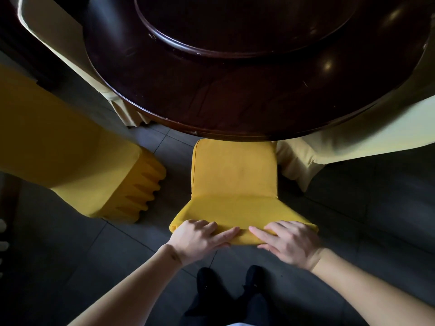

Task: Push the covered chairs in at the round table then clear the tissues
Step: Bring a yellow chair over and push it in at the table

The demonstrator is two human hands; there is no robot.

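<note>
A: Chairs, left to right. Second yellow covered chair point(77, 161) stands near left, well apart from the round table point(235, 95). Centre chair point(233, 175) has its seat front just under the near table edge.

B: Hands?

A: Left hand point(200, 238) lies flat over the top of the backrest, fingers extended, nothing gripped. Right hand point(289, 241) likewise, spread flat, palm pressing the cover. Index fingertips nearly meet.

B: Risks?

A: Loose cover may slide under flat palms. Pale chair point(313, 149) sits just right of the seat; a skewed push could catch its skirt.

B: Tissues?

A: None visible.
</note>
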